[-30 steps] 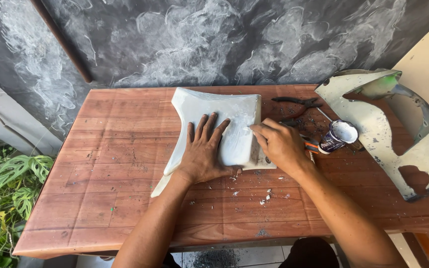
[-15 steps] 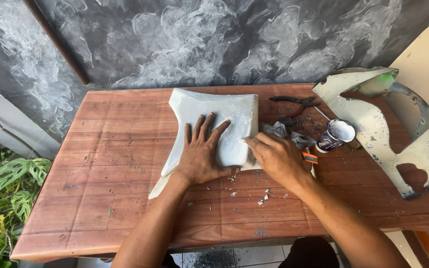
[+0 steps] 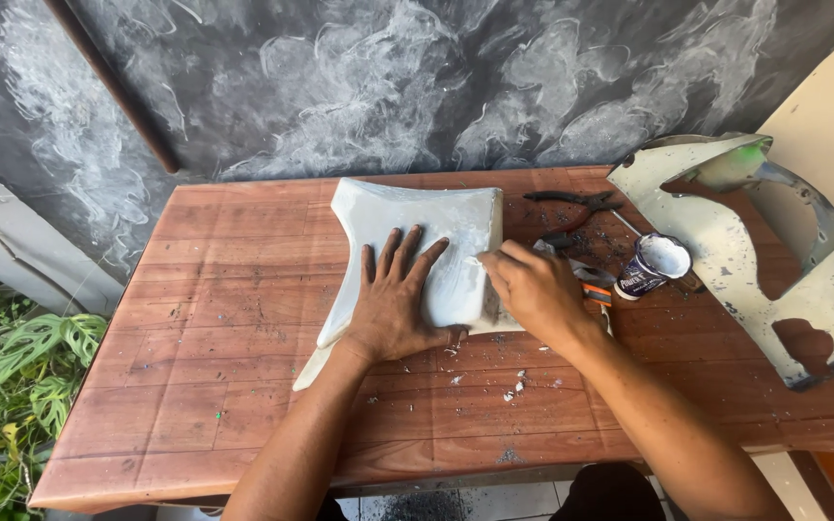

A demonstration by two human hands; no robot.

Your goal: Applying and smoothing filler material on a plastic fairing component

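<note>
Wooden table (image 3: 195, 318) has bare room at its left; near center lies a white curved panel (image 3: 417, 222). Left hand (image 3: 393, 299) presses flat on it, fingers spread; right hand (image 3: 533, 289) at panel's right edge, fingers curled, whatever they grip hidden. Far right: putty can (image 3: 653, 265), pliers (image 3: 571, 201), a 2nd chipped panel (image 3: 755, 251) overhanging the table's edge.

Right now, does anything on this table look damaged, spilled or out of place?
Yes. Pale chips and crumbs lie scattered on the wooden table just below the white panel under both hands. The larger panel on the right has patchy, worn paint and overhangs the table's edge.
</note>
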